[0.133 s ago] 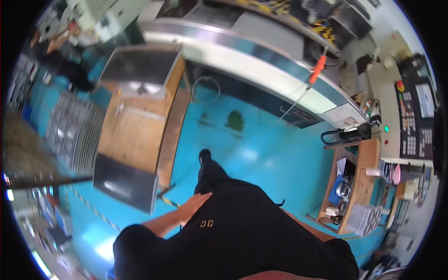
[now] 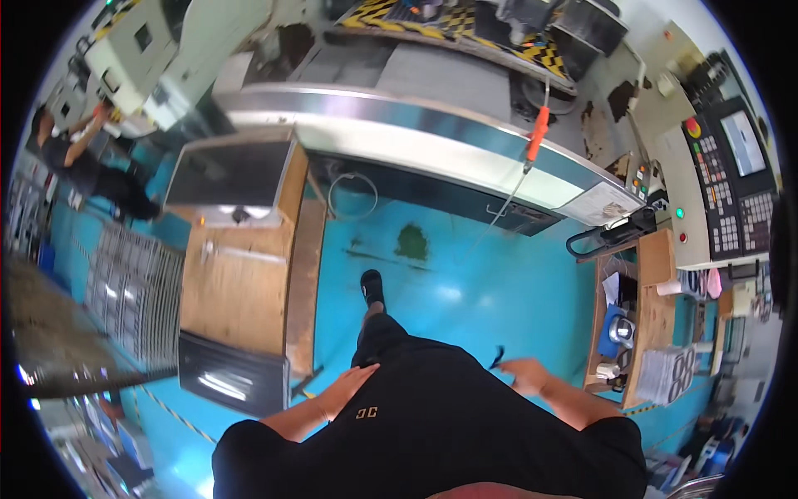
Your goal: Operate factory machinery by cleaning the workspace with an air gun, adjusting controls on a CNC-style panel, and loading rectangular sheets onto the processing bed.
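Observation:
My left hand [image 2: 347, 391] lies against the side of my black shirt [image 2: 432, 416], fingers stretched out and nothing in them. On the other side, my right hand [image 2: 525, 377] hangs beside my body over the blue floor, its fingers loosely apart with nothing visible in them. A small dark curved thing [image 2: 497, 358] shows by its fingertips; I cannot tell what it is or whether they touch. My black shoe [image 2: 371, 285] is set forward on the floor.
Ahead stands a large machine [image 2: 399, 108] with an orange-handled air gun [image 2: 539, 137] hanging at its front. A control panel [image 2: 731, 191] and wooden shelf [image 2: 652, 333] stand right. Left are a wooden cart [image 2: 233, 291], stacked grey racks [image 2: 125, 291] and another person [image 2: 87, 166].
My right hand has come into sight, swung out from behind my body. My left hand stays on the shirt. The view has shifted, and the shoe shows more fully.

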### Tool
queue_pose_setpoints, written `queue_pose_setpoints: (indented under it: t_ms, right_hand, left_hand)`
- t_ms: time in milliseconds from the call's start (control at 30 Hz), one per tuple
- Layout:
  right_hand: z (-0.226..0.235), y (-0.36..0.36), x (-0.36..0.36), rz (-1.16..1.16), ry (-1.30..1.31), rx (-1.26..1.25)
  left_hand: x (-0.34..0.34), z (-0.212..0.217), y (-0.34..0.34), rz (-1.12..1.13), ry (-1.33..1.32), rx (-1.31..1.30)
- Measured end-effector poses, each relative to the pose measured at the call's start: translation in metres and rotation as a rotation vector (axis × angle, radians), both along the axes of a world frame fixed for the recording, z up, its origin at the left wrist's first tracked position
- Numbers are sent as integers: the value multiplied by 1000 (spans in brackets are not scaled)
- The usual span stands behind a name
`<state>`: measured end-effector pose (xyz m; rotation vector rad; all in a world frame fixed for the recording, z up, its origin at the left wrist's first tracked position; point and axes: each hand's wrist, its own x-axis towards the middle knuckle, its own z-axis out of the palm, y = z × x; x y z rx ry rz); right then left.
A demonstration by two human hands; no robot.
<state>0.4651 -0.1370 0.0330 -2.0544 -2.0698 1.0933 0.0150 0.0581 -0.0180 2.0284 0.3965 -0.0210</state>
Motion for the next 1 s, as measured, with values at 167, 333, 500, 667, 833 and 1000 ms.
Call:
queue_pose_setpoints:
  t_ms: [167,333,500,667,833,1000]
  right_hand:
    - [-7,163,53,-591,6,571]
    - [23,307,80,-914,59,704]
    - [34,392,151,-1210,-191,617]
    - [26,432,193,-1306,-245,618]
    - [46,449,203,-1341,-312,457]
    - [84,469,212,-1316,-96,797]
  left_hand:
    - [23,-34,86,-64,11,116]
    - [24,-50,199,-95,-6,52]
    - [15,-80,280,-81,-47,77]
    - [21,-84,327,-57,165,1]
    - [21,-90,351,-15,84,8]
    - [40,-99,372,23,145,-33]
